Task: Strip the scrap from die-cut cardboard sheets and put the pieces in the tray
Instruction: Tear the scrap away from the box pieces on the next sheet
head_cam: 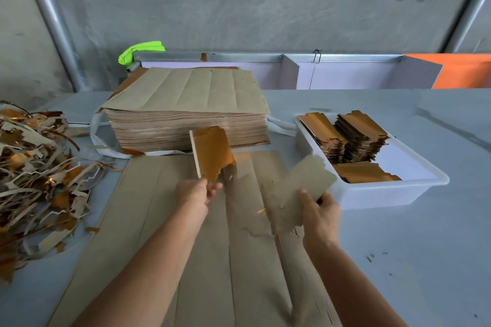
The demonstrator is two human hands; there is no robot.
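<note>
Scrap heap: at the far left of the counter (398, 233) I see a loose pile of stripped trimmings (34, 167), grey and gold, already large; by my reading a good many sheets are done.

Uncut stack: behind the work area a thick stack of die-cut sheets (186, 111) waits, grey side up, so most of the job looks to be ahead.

Working sheet: a sheet (207, 260) lies flat under both arms, its cut lines running away from me, torn near the right wrist; strips remain in it to free.

Left hand: my left hand (195, 192) has its grip pinched on the lower end of a gold-faced piece (212, 154), held upright above the sheet.

Right hand: my right hand (320, 210) has thumb and fingers clamped on a second piece (300, 186), grey side up, tilted toward the tray and just beside its near left corner.

Tray: at right, the white tray (385, 194) holds two tall piles and a low one of finished pieces (356, 138), with bare floor left; neither held piece is in it yet.
</note>
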